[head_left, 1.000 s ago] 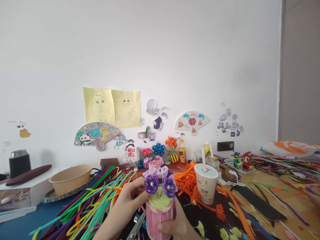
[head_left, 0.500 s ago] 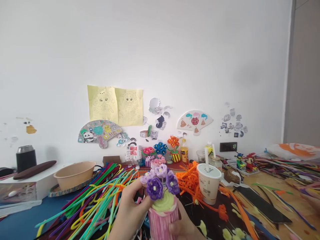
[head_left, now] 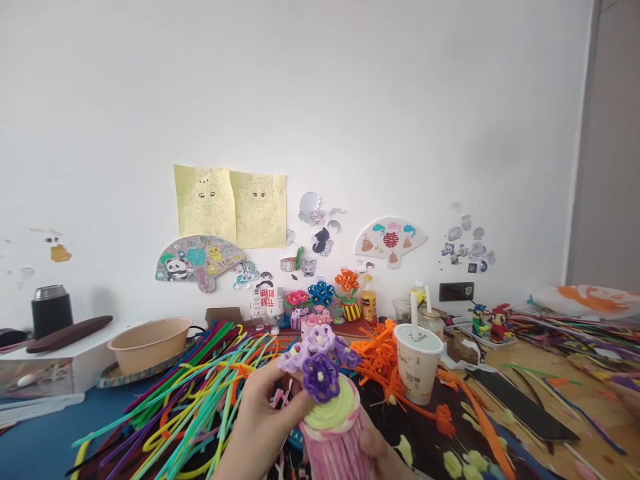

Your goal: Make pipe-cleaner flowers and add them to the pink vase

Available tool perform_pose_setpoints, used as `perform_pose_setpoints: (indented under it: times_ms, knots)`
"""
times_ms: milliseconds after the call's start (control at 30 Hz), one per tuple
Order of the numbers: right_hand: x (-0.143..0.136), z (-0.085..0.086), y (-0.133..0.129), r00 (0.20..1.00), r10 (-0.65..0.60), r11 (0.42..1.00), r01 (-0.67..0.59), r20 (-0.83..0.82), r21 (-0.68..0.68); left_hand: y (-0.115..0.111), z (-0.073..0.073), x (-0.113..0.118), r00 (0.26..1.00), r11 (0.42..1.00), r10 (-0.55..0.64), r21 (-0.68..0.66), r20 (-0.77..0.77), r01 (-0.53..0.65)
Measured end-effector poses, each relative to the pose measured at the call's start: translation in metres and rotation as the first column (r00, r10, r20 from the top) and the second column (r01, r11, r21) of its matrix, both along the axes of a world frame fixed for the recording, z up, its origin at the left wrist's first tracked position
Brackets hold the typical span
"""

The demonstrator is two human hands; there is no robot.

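Note:
A pink and white pot (head_left: 339, 453) with a pale green spiral top (head_left: 330, 408) is held near the bottom centre, tilted a little. Above its top stand fuzzy flowers, a dark purple one (head_left: 321, 377) in front and a lilac one (head_left: 320, 339) behind. My left hand (head_left: 270, 413) pinches at the flowers from the left, thumb behind the front bloom; the stems are hidden. My right hand (head_left: 377, 447) wraps the pot's right side, its thumb on the wall.
Colourful pipe cleaners (head_left: 190, 407) cover the left of the table. Orange ones (head_left: 383, 360) lie beside a lidded cup with a straw (head_left: 419, 367). A black phone (head_left: 523, 403) is at right, small flower pots (head_left: 351, 310) stand by the wall, and another person's hand (head_left: 625, 400) shows at far right.
The pot has turned and shifted slightly right. The flowers have turned, so the front purple bloom is now more central and the other purple one sits partly behind it.

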State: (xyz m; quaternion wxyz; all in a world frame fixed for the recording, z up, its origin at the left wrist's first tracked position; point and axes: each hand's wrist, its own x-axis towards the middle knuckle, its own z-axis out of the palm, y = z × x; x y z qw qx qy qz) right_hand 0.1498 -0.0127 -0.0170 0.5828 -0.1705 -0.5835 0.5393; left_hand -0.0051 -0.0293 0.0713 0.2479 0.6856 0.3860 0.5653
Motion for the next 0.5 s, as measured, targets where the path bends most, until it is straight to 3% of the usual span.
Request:
perform_pose_setpoints:
  times_ms: [167,367,500]
  knots:
    - [0.002,0.005,0.001,0.998,-0.050,0.999,0.049,0.024,0.022,-0.004,0.004,-0.002,0.999,0.993,-0.038,0.113,0.001,0.038]
    - [0.007,0.016,0.009,0.994,-0.106,0.994,0.105,0.023,0.037,-0.008,0.006,0.000,0.994,0.907,0.068,0.421,-0.090,-0.024]
    - [0.007,0.019,0.010,0.994,-0.105,0.994,0.104,0.020,0.038,-0.008,0.008,0.002,0.979,0.867,0.145,0.495,-0.140,-0.058]
